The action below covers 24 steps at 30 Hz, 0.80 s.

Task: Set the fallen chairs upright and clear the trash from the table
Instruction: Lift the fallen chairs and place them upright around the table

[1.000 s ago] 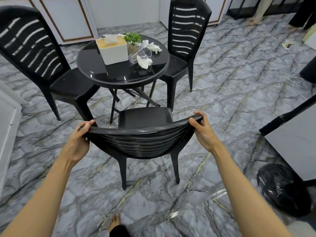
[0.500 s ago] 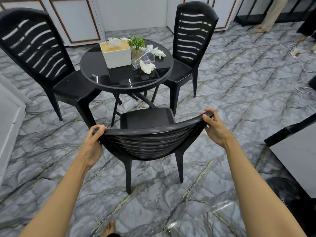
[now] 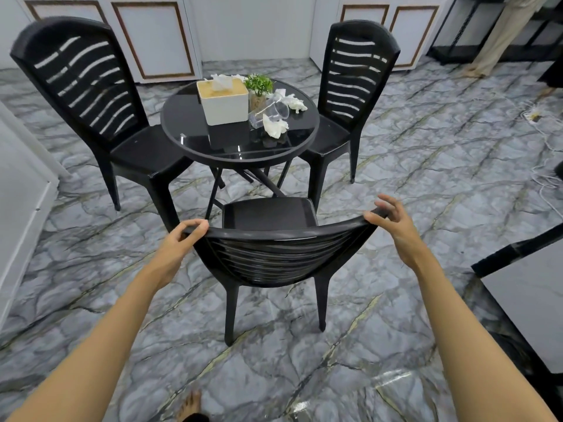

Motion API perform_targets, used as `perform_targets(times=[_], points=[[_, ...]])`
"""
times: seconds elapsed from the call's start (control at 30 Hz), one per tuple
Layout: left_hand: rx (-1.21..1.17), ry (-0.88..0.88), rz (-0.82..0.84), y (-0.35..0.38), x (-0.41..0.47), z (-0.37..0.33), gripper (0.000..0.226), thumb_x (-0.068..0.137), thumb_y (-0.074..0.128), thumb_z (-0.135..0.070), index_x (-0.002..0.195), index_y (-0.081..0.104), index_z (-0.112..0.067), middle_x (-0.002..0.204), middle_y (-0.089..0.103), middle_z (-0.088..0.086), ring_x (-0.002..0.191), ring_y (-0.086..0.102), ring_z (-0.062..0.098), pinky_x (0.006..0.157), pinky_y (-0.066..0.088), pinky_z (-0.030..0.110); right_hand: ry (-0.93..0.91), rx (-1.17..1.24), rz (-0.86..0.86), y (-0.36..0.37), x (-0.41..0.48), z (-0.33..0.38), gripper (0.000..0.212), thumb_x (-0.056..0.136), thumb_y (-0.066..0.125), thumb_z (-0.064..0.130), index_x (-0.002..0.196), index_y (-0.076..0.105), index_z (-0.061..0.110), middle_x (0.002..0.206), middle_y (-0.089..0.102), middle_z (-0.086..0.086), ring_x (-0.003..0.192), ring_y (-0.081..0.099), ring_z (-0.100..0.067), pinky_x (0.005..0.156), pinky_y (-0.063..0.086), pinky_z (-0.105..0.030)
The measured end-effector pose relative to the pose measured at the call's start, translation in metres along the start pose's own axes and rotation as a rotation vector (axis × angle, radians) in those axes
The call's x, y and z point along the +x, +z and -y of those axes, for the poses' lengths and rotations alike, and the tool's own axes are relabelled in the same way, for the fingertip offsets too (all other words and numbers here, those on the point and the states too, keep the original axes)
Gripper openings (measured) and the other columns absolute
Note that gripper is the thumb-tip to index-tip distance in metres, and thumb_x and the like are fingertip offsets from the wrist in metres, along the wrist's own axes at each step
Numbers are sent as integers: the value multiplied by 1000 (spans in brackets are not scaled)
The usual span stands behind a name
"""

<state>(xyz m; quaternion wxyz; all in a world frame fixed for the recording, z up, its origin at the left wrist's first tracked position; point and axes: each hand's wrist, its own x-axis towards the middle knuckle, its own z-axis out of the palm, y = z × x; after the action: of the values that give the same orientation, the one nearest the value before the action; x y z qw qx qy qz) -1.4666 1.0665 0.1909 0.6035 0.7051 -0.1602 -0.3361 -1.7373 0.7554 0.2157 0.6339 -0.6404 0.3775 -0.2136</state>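
A black plastic chair point(image 3: 274, 254) stands upright in front of me, facing the round black glass table point(image 3: 195, 132). My left hand point(image 3: 179, 242) grips the left end of its top rail. My right hand point(image 3: 393, 223) rests its thumb on the right end, fingers spread and lifting off. Two more black chairs stand upright, the left chair point(image 3: 91, 95) and the right chair point(image 3: 353, 83). On the table lie a crumpled tissue point(image 3: 275, 126), a second tissue point(image 3: 294, 102) and a tipped clear plastic cup point(image 3: 269, 112).
A white tissue box point(image 3: 224, 102) and a small potted plant point(image 3: 259, 89) also sit on the table. A dark-edged counter point(image 3: 527, 287) juts in at right. Cables point(image 3: 545, 178) lie on the marble floor far right. A person's legs point(image 3: 499, 35) stand at the back right.
The chair has been pushed forward toward the table. My right hand has loosened, its fingers now opening off the rail. My view has moved closer.
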Motion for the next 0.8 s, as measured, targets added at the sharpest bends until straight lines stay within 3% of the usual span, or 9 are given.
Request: perform_targets(times=[0.13, 0.3, 0.47, 0.6, 0.8], points=[[294, 80, 15, -20, 0, -16, 29, 84, 63, -37, 109, 62, -24, 114, 61, -4, 110, 53, 10, 96, 36, 26, -247, -311, -67, 45, 0, 47, 47, 75, 76, 37, 115, 56, 23, 121, 58, 4, 116, 51, -7, 90, 38, -18], [527, 156, -42, -77, 4, -40, 36, 81, 66, -40, 110, 60, -20, 113, 60, -2, 109, 53, 12, 91, 36, 28, -352, -606, 302, 167, 12, 87, 44, 74, 75, 43, 108, 52, 26, 108, 55, 10, 104, 51, -5, 80, 39, -12], [732, 153, -93, -172, 10, -47, 41, 78, 68, -45, 108, 58, -19, 107, 58, -1, 102, 53, 13, 84, 38, 27, -347, -710, 563, 310, 19, 86, 55, 75, 73, 46, 116, 51, 18, 121, 53, -1, 111, 51, -14, 96, 44, -31], [930, 68, -53, -248, 18, -34, 46, 81, 63, -49, 112, 57, -16, 109, 56, 3, 104, 54, 19, 86, 41, 29, -351, -926, 737, 411, 25, 79, 63, 77, 69, 51, 123, 49, 14, 125, 51, -6, 114, 50, -19, 95, 45, -36], [1046, -125, -78, -336, 32, -10, 52, 84, 55, -55, 116, 52, -15, 122, 54, 9, 109, 51, 22, 92, 44, 35, -397, -1139, 872, 536, 35, 71, 64, 80, 65, 52, 125, 46, 11, 130, 48, -11, 118, 49, -27, 95, 45, -44]])
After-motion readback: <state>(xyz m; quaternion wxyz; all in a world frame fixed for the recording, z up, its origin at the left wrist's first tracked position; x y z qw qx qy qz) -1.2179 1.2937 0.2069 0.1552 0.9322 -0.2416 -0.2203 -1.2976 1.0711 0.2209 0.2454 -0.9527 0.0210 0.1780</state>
